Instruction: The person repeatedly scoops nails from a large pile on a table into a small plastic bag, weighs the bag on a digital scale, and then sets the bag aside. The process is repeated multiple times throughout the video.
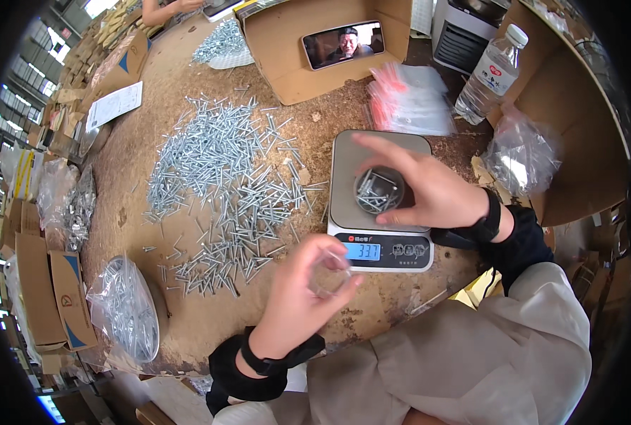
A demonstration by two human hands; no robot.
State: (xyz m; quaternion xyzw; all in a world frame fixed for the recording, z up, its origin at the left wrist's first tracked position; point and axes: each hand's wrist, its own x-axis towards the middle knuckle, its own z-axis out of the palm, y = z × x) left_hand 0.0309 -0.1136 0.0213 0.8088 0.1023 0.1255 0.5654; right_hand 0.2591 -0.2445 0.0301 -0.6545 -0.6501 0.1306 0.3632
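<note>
At the lower left of the frame a clear plastic bag of screws (125, 309) lay on the desk (372, 312). Right of it, across the centre left, a loose heap of silver screws (230, 184) spread over the brown surface. Below centre, the left hand (302, 294) was raised off the desk, fingers curled and pinched around a small clear plastic bag (329, 273); whether the bag held anything could not be told. Right of centre stood a digital kitchen scale (379, 202) with its blue display lit. On its platform sat a small round cup of screws (379, 191). The right hand (429, 195) closed about this cup, thumb on the near side, fingers wrapped over the far side, index finger extended past the rim. At the upper right stood a plastic water bottle (490, 74) and a stack of red-topped small bags (407, 99).

Judgement: to handle the cup well, the grip should stay firm and the cup level, so no screws spill; the left hand should hold the bag mouth open and close by.
</note>
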